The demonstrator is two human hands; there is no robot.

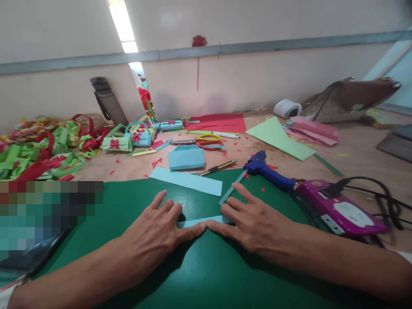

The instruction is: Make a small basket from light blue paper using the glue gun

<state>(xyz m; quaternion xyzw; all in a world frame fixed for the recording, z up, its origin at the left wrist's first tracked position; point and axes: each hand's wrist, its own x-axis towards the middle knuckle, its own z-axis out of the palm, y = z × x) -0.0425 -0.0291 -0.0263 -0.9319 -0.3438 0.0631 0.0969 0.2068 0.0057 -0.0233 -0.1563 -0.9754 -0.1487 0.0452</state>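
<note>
Head view: a narrow light-blue strip (195, 221) lies over a green board (193, 279), where fingertips of a person's left hand (154, 227) and right hand (252, 221) meet midway along it. Both hands are loosely half-curled; whether they pinch the strip or only press it cannot be told. It looks partway through being flattened, and joined to nothing yet. Just beyond the grip lie a wide blue strip (186, 181) and a folded blue pouch (186, 159), undecorated, so probably unfinished. Beyond and right rests a glue gun (273, 173). Farther off, leftward, small bags (125, 143) with red bows (114, 144) seem complete.
</note>
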